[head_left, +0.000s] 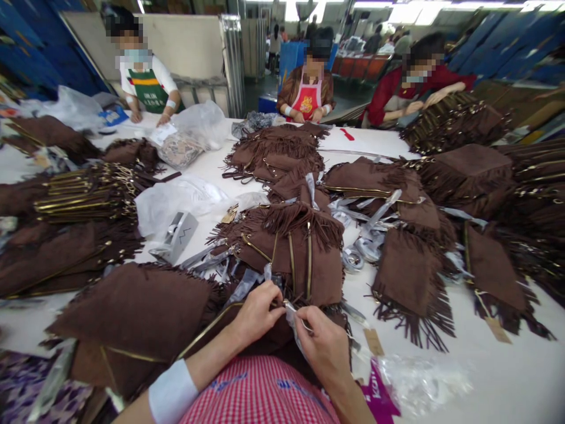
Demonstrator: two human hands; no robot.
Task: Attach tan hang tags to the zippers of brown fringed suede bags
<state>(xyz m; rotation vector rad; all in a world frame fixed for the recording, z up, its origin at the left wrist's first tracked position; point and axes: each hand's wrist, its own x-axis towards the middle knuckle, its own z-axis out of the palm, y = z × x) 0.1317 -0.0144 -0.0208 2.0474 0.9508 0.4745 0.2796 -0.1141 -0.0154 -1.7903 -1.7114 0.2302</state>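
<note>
My left hand (260, 309) is pinched closed at the edge of a brown fringed bag. Its fingertips meet near a small fitting, and what they hold is too small to make out. Close beside it, my right hand (324, 341) has thumb and fingers closed on a plastic-wrapped strip (291, 318), with a thin white string by the fingers. Just beyond both hands lies a pile of brown fringed bags (324, 271) with gold zippers. Another brown bag (145, 318) lies left of my forearm.
More fringed bags (404, 268) and a stack with gold zippers (83, 194) cover the white table (489, 377). A grey box (180, 232), clear plastic bags (419, 380) and a cardboard tag (373, 341) lie about. Three people work across the table.
</note>
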